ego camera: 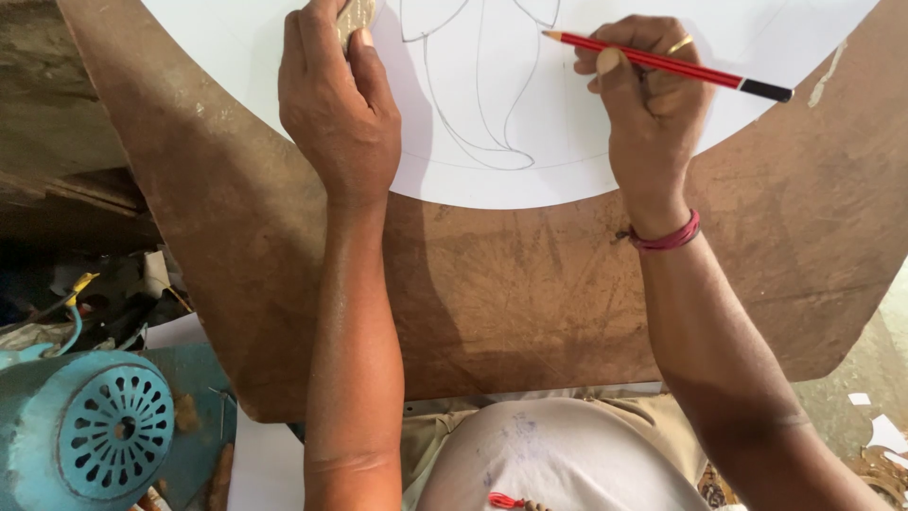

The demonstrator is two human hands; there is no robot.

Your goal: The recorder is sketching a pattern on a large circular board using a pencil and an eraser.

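My right hand (648, 90) grips a red pencil (672, 64) with a black end, its tip pointing left over a round white sheet (511, 170). Curved pencil lines (482, 123) run down the sheet between my hands. My left hand (336, 99) is closed on a small beige object (355, 17), pressed on the sheet near its upper left; most of that object is hidden by my fingers. The sheet lies on a worn brown board (530, 293) that rests across my lap. A red thread band (667, 237) circles my right wrist.
A teal machine housing with a round vented grille (113, 431) stands at the lower left, with cluttered tools and wires (104, 293) behind it. Paper scraps (884, 435) lie on the floor at the lower right.
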